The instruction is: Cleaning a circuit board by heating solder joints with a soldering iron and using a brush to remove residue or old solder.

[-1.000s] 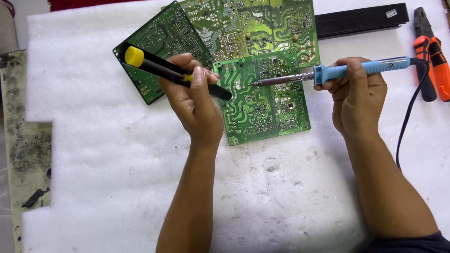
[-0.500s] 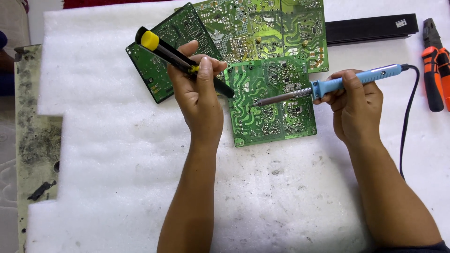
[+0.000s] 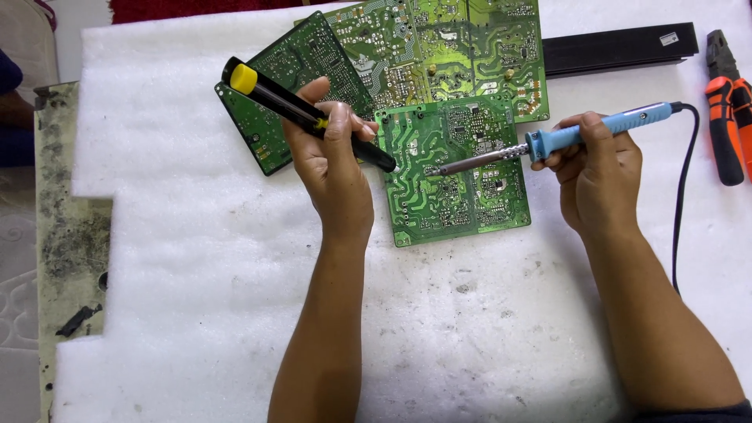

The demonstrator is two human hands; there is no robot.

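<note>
My left hand (image 3: 335, 160) grips a black desoldering pump with a yellow plunger cap (image 3: 298, 110), its tip resting at the left edge of a green circuit board (image 3: 450, 188). My right hand (image 3: 599, 172) holds a blue-handled soldering iron (image 3: 548, 141), whose metal tip touches the middle of the same board. Two other green circuit boards lie behind it: a dark one (image 3: 294, 70) at the left and a larger bright one (image 3: 446, 47) at the top.
Everything lies on a white foam sheet (image 3: 196, 274). A long black bar (image 3: 619, 47) lies at the top right, orange-handled pliers (image 3: 724, 129) at the far right. The iron's black cord (image 3: 680, 211) runs down past my right forearm. A dirty grey surface (image 3: 66, 227) borders the left.
The pump's tip has come down to the board's left edge. The soldering iron's tip has slid a little lower and leftward over the board.
</note>
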